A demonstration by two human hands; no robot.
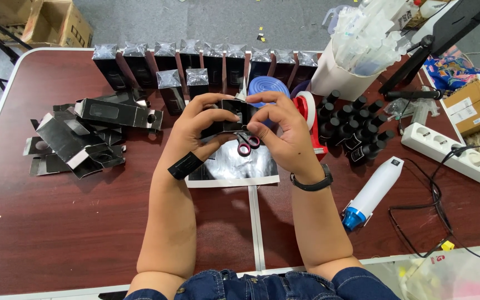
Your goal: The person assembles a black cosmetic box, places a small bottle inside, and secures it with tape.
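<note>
Both hands meet above the middle of the dark red counter (56, 222), holding a small black box (233, 115) between them. The left hand (198, 125) grips the box from its left side, fingers curled over the top edge and thumb pressed against the front. The right hand (281, 130) pinches the box's right end, fingertips on top and thumb underneath. The box sits raised off the counter, directly between the two palms.

Just below the hands, a pair of scissors with pink handles (246, 145) lies on a shiny black sheet (234, 166). To the left, well apart from the hands, a pile of flat, unfolded black boxes (84, 136) is spread on the counter. Behind the hands stands a row of upright black boxes wrapped in clear film (195, 64). Just right of the right hand is a red tape dispenser (309, 114), with a cluster of small black bottles (354, 130) beside it. Farther right, a white heat gun with a blue nozzle (370, 191) lies near the counter's edge, and a white power strip (451, 153) lies beyond it.
</note>
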